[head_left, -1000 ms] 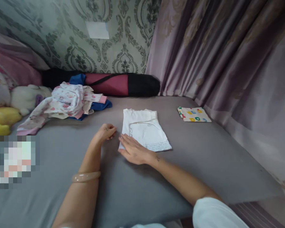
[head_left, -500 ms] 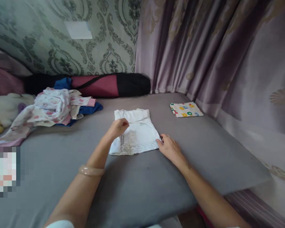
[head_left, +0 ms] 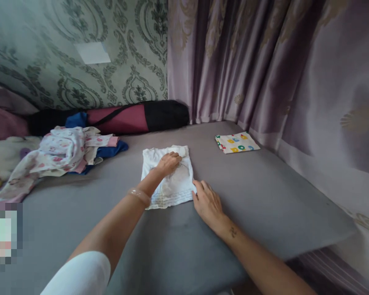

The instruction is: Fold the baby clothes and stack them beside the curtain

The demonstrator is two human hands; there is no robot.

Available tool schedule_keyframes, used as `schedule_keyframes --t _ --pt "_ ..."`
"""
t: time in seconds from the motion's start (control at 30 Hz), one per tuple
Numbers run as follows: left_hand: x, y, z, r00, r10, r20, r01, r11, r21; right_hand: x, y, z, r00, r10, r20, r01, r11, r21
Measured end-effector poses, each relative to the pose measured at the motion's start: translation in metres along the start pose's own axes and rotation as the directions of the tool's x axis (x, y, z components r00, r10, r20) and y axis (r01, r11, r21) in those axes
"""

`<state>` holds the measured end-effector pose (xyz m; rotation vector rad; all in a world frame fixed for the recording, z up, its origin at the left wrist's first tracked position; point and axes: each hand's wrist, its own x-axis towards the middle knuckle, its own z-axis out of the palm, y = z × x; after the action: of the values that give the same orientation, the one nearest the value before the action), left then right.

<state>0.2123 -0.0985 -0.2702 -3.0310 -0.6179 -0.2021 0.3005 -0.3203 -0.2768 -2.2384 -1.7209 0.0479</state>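
Observation:
A white shirt (head_left: pixel 180 180) with grey print and lines of small lettering lies folded on the grey bed sheet. My left hand (head_left: pixel 170 163) reaches across its upper middle, fingers curled down on the cloth and its grip partly hidden. At the lower right edge of the shirt, my right hand (head_left: pixel 208 201) has thumb and fingers closing on the fabric. A pale bangle (head_left: pixel 140 196) circles my left wrist, covering part of the shirt's lower left side.
Rumpled children's clothes (head_left: pixel 63 149) are piled at the left beside a stuffed toy (head_left: pixel 12 157). A folded patterned garment (head_left: pixel 237 143) lies at the back right. Against the wall rests a long red-and-black bag (head_left: pixel 119 119). Purple curtains (head_left: pixel 221 61) hang along the right side.
My left hand has moved right from the shirt's left part to its upper middle. The shirt's lower right edge has come inward, with my right hand following it left.

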Motion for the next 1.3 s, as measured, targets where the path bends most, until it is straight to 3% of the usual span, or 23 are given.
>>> schedule_keyframes --t 0.07,0.27,0.47,0.63,0.73,0.83,0.93,1.03,1.17,1.3 --pt "0.002 -0.002 0.001 1.000 0.003 0.003 -0.003 1.000 0.023 -0.001 -0.002 0.000 0.998 -0.058 0.017 0.058 0.998 -0.027" --pt "0.005 -0.001 -0.005 0.983 -0.162 -0.087 0.173 0.976 0.131 -0.004 0.000 -0.003 0.985 -0.164 0.059 0.165 0.986 -0.024" --pt "0.002 0.002 -0.006 0.989 -0.143 0.042 0.137 0.983 0.120 -0.007 -0.002 -0.008 0.975 -0.210 0.074 0.206 0.977 0.049" --pt "-0.003 -0.001 -0.009 0.986 -0.152 0.068 0.149 0.988 0.044 0.001 0.008 -0.018 0.970 -0.221 0.104 0.192 0.953 0.235" --pt "-0.014 0.003 -0.017 0.987 -0.158 0.037 0.159 0.987 -0.030 0.018 0.015 -0.020 0.971 -0.233 0.046 0.218 0.950 0.225" --pt "-0.029 0.017 -0.028 0.976 -0.218 -0.010 0.216 0.973 -0.075 0.035 0.017 -0.007 0.956 -0.294 -0.002 0.292 0.949 0.119" --pt "-0.044 0.041 -0.035 0.961 -0.274 -0.038 0.267 0.956 -0.122 0.048 0.019 0.013 0.931 -0.353 0.093 0.344 0.934 0.101" --pt "-0.056 0.072 -0.036 0.958 -0.282 -0.043 0.270 0.945 -0.185 0.066 0.028 0.020 0.914 -0.369 0.169 0.332 0.919 0.213" --pt "-0.064 0.113 -0.024 0.959 -0.276 -0.069 0.253 0.937 -0.241 0.115 0.048 0.009 0.964 -0.246 0.100 0.186 0.895 0.405" --pt "-0.066 0.139 -0.003 0.961 -0.254 -0.106 0.217 0.936 -0.277 0.173 0.056 0.008 0.994 -0.103 -0.029 0.107 0.929 0.355"
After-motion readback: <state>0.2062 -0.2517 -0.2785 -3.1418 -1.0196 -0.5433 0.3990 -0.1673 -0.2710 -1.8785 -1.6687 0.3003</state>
